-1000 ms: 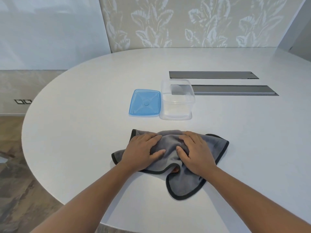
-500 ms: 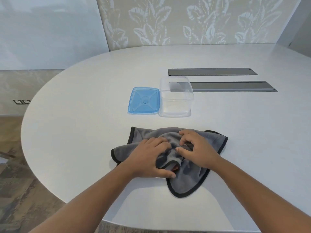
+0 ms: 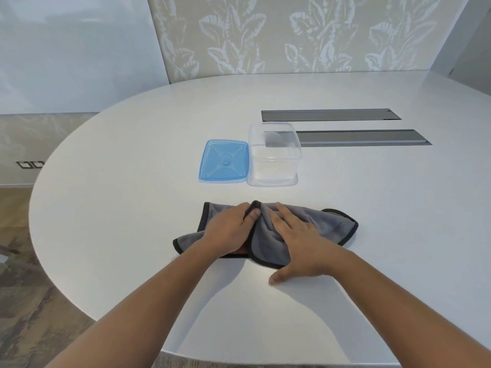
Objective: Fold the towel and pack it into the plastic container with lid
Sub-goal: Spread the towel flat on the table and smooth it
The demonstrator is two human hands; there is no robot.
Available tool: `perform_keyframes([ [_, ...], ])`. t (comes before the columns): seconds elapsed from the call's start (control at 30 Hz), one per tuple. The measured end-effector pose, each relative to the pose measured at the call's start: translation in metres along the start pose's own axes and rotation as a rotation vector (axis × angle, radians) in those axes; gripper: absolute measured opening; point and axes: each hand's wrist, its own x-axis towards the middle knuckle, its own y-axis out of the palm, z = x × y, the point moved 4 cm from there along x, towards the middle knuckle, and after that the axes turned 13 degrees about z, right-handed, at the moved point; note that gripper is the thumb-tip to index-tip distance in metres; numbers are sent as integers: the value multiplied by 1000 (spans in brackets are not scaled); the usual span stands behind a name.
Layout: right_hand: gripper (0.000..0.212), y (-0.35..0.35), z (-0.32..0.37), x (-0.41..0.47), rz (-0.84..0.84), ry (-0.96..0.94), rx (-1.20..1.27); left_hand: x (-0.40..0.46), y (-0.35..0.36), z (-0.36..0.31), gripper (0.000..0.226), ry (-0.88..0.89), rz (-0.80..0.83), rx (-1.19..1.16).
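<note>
A grey towel [image 3: 329, 227] with a black hem lies crumpled on the white table, near its front edge. My left hand [image 3: 228, 232] pinches a hemmed fold of the towel and holds it up at the far side. Beside it, my right hand [image 3: 297, 237] lies flat on the towel with fingers spread and its thumb on the bare table. Behind the towel stands a clear plastic container [image 3: 273, 155], uncovered and with nothing inside. Its blue lid [image 3: 224, 162] lies flat against the container's left side.
Two dark rectangular slots [image 3: 361, 138] are set into the table [image 3: 119, 208] behind and right of the container. The table's rounded edge curves round at the left, with floor beyond it. A leaf-patterned wall stands at the back.
My left hand has carried the near fold of the towel away from me and over. The right hand has flattened out on the cloth. The flap that hung toward me is now tucked in.
</note>
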Motion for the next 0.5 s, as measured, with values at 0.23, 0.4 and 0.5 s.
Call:
perform_keyframes([
  [0.23,53,-26,-9,3,-207,57,-10,2,0,5,60,-65,112,-125],
  [0.4,16,-26,-15,4,-154,58,152,-2,-4,7,65,-15,415,-345],
  [0.5,10,-25,-18,-2,-123,62,418,-2,-14,13,69,-139,407,-79],
])
